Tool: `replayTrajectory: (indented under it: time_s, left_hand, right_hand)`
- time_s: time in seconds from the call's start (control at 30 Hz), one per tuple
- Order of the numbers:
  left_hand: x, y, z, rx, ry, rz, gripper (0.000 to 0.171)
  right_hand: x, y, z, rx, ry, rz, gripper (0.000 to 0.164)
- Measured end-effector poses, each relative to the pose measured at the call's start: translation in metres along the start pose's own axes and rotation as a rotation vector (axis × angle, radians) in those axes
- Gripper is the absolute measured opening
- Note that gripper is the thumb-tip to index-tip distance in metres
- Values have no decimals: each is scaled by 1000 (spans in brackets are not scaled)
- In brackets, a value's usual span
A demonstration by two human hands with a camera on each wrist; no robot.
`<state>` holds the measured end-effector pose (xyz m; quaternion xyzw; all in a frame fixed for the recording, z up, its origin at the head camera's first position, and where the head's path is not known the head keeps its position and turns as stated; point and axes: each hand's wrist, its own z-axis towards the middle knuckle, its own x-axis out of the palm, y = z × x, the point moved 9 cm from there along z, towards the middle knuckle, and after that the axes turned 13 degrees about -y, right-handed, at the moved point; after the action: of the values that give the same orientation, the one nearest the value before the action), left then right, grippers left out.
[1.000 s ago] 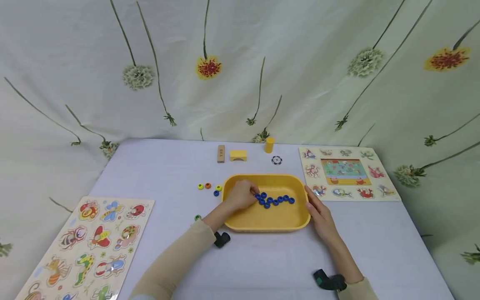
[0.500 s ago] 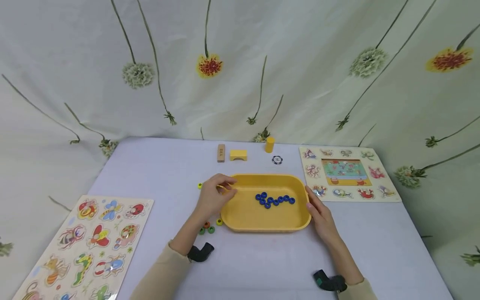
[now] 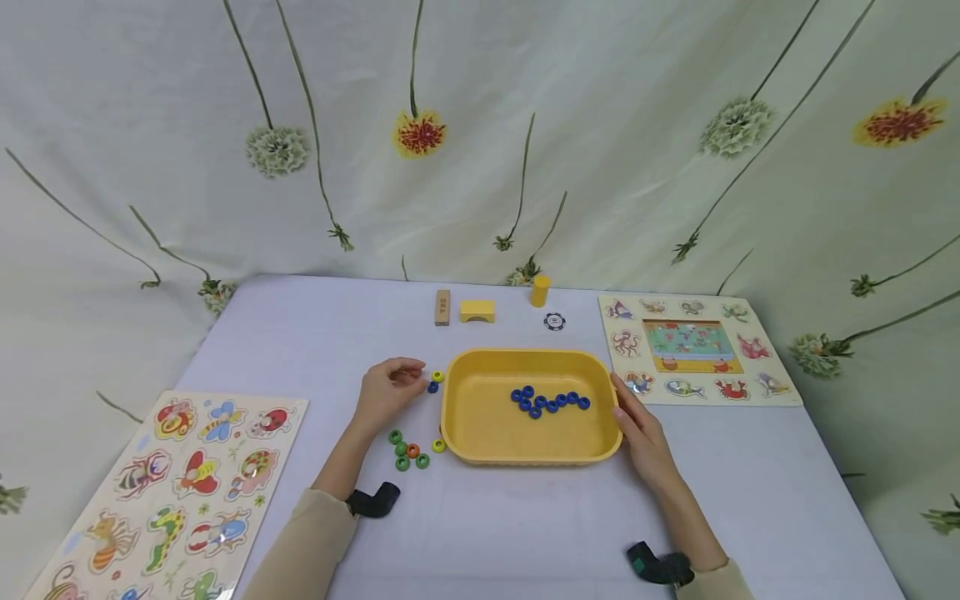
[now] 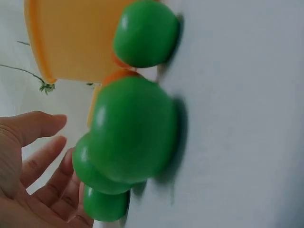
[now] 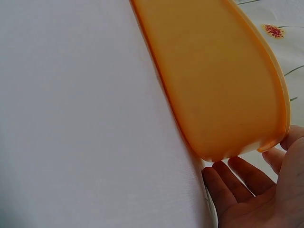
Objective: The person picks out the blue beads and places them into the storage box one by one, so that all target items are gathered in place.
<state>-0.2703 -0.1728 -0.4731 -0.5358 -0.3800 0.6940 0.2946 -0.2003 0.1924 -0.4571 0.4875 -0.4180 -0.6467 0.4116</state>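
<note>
My left hand (image 3: 388,393) is left of the yellow tray (image 3: 532,446), beside a yellow bead (image 3: 438,377) and a blue bead (image 3: 432,387). In the left wrist view its thumb and fingers are apart, with nothing visible between them; large green beads (image 4: 135,128) partly cover the fingers. My right hand (image 3: 647,437) holds the tray's right end, thumb at the rim and fingers against the outer wall, as the right wrist view also shows on the tray (image 5: 218,85). Several blue beads (image 3: 541,402) lie in a loose zigzag inside the tray.
Green beads (image 3: 402,463), an orange bead (image 3: 412,451) and another yellow bead (image 3: 438,446) lie near the tray's left front. Behind it stand a wooden block (image 3: 442,308), yellow arch (image 3: 477,312), yellow cylinder (image 3: 539,292) and chip (image 3: 554,322). Puzzle boards (image 3: 172,492) flank both sides.
My left hand has let go of a blue bead in the tray and moved left, out over the table, to the loose beads. The right hand stays at the tray's end.
</note>
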Motion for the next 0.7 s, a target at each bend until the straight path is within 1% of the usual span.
replayTrajectory:
  time_s: [0.07,0.2,0.43,0.57,0.7]
  left_hand:
    - [2,2,-1,-5,14,14,31]
    - [7,5,-3,-7,18,56,31]
    - [15,10,-4,54,-13,193,28]
    - [16,11,-3,72,-34,200,23]
    - [11,4,-3,62,-55,145,20]
  right_hand:
    - [0,0,0,-1,0,-4,44]
    - [0,-1,0,0,-1,-9,45]
    - [-1,-1,-1,0,-5,-6,45]
    - [-1,0,-1,-4,-2,2,45]
    - [0,2,0,-7,2,7,45]
